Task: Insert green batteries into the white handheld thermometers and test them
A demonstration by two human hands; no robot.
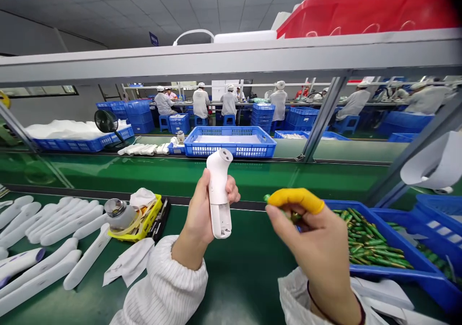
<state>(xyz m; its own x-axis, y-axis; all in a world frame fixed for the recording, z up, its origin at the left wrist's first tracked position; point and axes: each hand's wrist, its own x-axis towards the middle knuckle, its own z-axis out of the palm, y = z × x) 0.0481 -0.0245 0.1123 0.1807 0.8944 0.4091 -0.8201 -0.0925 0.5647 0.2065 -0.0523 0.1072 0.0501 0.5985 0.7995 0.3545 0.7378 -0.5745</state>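
Above the green tabletop (238, 277) we are holding a white handheld casing (219, 195) upright, left hand (202, 214) wrapped around its waist; it is looking light, rigid and smooth, best gripped mid-body. At three o'clock our right hand (317, 248), one finger capped in yellow, is pinching a small green battery (285, 213) over the blue bin (397, 272). We are reading no writing on any of it.

Green battery (267, 198) mostly hidden by right hand (317, 248)
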